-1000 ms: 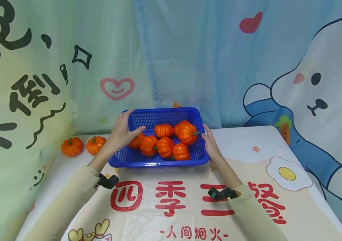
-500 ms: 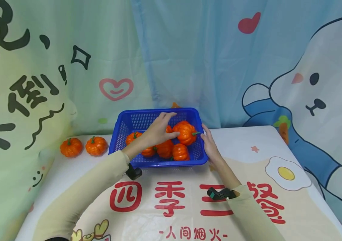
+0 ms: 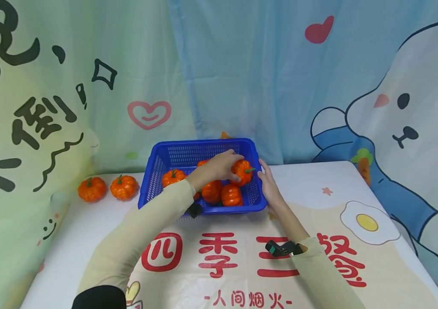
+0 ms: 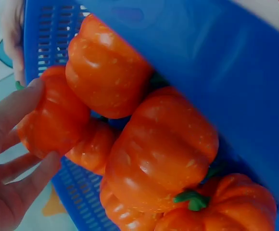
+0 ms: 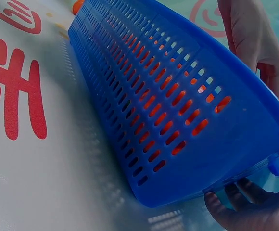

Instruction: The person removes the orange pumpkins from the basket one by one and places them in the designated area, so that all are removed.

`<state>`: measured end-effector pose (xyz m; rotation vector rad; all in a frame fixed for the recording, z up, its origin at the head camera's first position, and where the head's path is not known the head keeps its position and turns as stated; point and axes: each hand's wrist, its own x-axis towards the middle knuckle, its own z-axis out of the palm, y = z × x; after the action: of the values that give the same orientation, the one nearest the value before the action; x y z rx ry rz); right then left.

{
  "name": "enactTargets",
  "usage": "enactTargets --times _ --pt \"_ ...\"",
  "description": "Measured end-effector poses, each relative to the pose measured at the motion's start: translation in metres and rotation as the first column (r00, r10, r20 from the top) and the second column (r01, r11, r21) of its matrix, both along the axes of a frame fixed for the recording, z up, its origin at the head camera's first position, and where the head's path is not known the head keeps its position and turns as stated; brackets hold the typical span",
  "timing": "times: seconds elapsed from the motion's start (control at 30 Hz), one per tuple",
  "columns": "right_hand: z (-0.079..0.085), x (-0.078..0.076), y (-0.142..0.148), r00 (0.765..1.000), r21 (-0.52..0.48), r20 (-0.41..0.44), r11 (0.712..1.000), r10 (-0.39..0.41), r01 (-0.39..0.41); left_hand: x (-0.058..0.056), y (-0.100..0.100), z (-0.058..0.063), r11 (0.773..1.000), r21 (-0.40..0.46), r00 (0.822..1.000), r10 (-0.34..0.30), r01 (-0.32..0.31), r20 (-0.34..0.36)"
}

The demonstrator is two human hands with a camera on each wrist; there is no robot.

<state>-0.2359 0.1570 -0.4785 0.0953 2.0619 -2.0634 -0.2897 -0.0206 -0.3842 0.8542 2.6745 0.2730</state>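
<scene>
A blue plastic basket [image 3: 211, 210] with slotted walls holds several small orange pumpkins. My left hand [image 3: 222, 166] reaches over the basket and grips a pumpkin [image 3: 243, 172] at its right side. In the left wrist view, the thumb and fingers of that hand [image 4: 7, 192] lie on opposite sides of the pumpkin [image 4: 57, 113]. Other pumpkins [image 4: 161, 151] lie close against it. My right hand [image 3: 270, 184] touches the outside of the basket's right end. The right wrist view shows its fingertips [image 5: 216, 207] against the lower end wall [image 5: 211, 144].
Two more orange pumpkins [image 3: 92, 189] [image 3: 124, 187] stand on the table left of the basket. A printed cloth [image 3: 219, 253] covers the table. Behind the basket hangs a patterned curtain [image 3: 230, 86].
My left hand has left the basket's left rim, moved right across the basket and taken hold of the pumpkin at the right. My right hand has stayed at the right end.
</scene>
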Motion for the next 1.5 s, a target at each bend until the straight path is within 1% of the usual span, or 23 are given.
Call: enactTargets --times 0.07,0.17,0.27,0.37,0.47,0.53,0.57,0.63,0.67,0.7,0.73,0.8,0.87,0.93,0.97,1.03,1.1,1.17,1.2,1.27,1.33,1.4,1.5 --pt "0.002 0.000 0.000 1.000 -0.019 0.011 1.000 -0.004 0.004 -0.001 0.001 0.000 1.000 -0.009 1.000 0.016 -0.016 0.023" --pt "0.009 0.002 -0.001 1.000 -0.035 0.017 0.999 0.006 -0.006 -0.001 0.002 -0.002 1.000 -0.009 0.999 0.018 -0.017 0.039" --pt "0.019 0.007 -0.003 1.000 -0.037 0.018 0.999 0.015 -0.015 0.000 0.003 -0.005 1.000 -0.017 0.999 0.021 -0.021 0.031" --pt "0.023 0.010 -0.003 1.000 -0.031 0.019 0.999 0.021 -0.020 0.001 0.005 -0.007 0.999 -0.025 1.000 0.026 -0.026 0.011" --pt "0.017 0.007 -0.002 1.000 -0.033 0.016 0.999 0.011 -0.011 0.001 0.005 -0.006 0.999 -0.030 1.000 0.020 -0.021 -0.020" --pt "0.009 0.003 -0.003 1.000 -0.028 0.006 1.000 0.007 -0.007 0.002 0.000 -0.003 1.000 -0.011 0.999 0.011 -0.011 -0.042" --pt "0.006 0.001 -0.003 1.000 -0.025 0.001 1.000 0.006 -0.006 0.002 -0.004 0.000 1.000 0.008 0.998 0.013 -0.012 -0.056" --pt "-0.001 -0.001 -0.003 1.000 -0.023 -0.017 1.000 0.003 -0.004 0.005 -0.017 0.010 0.996 0.081 0.996 0.034 -0.027 -0.086" --pt "-0.002 -0.002 -0.003 1.000 -0.019 -0.019 1.000 -0.002 0.001 0.005 -0.025 0.017 0.990 0.137 0.994 0.048 -0.034 -0.102" --pt "-0.002 -0.002 -0.003 1.000 -0.016 -0.024 1.000 -0.008 0.008 0.006 -0.035 0.025 0.978 0.202 0.991 0.070 -0.046 -0.116" --pt "-0.002 -0.002 -0.003 1.000 -0.014 -0.025 1.000 -0.014 0.014 0.007 -0.046 0.034 0.961 0.269 0.987 0.097 -0.060 -0.125" --pt "0.002 -0.001 -0.002 0.999 -0.011 -0.025 1.000 -0.024 0.024 0.010 -0.072 0.050 0.914 0.394 0.977 0.161 -0.093 -0.143" --pt "0.008 0.000 -0.001 1.000 -0.005 -0.008 1.000 -0.028 0.028 0.015 -0.102 0.062 0.851 0.508 0.964 0.228 -0.130 -0.136" --pt "0.014 0.003 -0.001 1.000 -0.009 0.008 1.000 -0.019 0.019 0.025 -0.137 0.067 0.797 0.573 0.942 0.314 -0.191 -0.122" --pt "0.017 0.004 -0.001 1.000 -0.014 0.015 1.000 -0.015 0.015 0.032 -0.155 0.067 0.771 0.593 0.927 0.362 -0.235 -0.104" --pt "0.023 0.007 -0.001 0.999 -0.013 0.030 1.000 -0.017 0.017 0.047 -0.190 0.064 0.718 0.617 0.888 0.455 -0.321 -0.067" --pt "0.026 0.009 -0.001 1.000 -0.014 0.018 1.000 -0.018 0.019 0.065 -0.224 0.058 0.681 0.606 0.842 0.538 -0.412 -0.033" --pt "0.027 0.011 -0.001 1.000 -0.013 0.011 1.000 -0.016 0.017 0.083 -0.253 0.048 0.642 0.591 0.802 0.597 -0.488 0.014" --pt "0.026 0.011 -0.002 1.000 -0.008 0.009 1.000 -0.016 0.016 0.092 -0.266 0.041 0.635 0.578 0.785 0.619 -0.512 0.015" --pt "0.023 0.010 -0.001 1.000 -0.011 0.010 1.000 -0.015 0.015 0.108 -0.286 0.026 0.629 0.548 0.758 0.652 -0.552 0.016" --pt "0.017 0.009 -0.001 1.000 -0.018 0.015 1.000 -0.020 0.020 0.122 -0.301 0.009 0.624 0.520 0.737 0.675 -0.584 0.018" --pt "0.011 0.006 -0.001 1.000 -0.019 0.009 0.999 -0.028 0.028 0.133 -0.309 -0.007 0.614 0.478 0.710 0.704 -0.628 0.028" --pt "0.003 0.002 0.000 0.999 -0.011 -0.019 0.999 -0.036 0.036 0.146 -0.313 -0.028 0.573 0.445 0.674 0.732 -0.689 0.100"
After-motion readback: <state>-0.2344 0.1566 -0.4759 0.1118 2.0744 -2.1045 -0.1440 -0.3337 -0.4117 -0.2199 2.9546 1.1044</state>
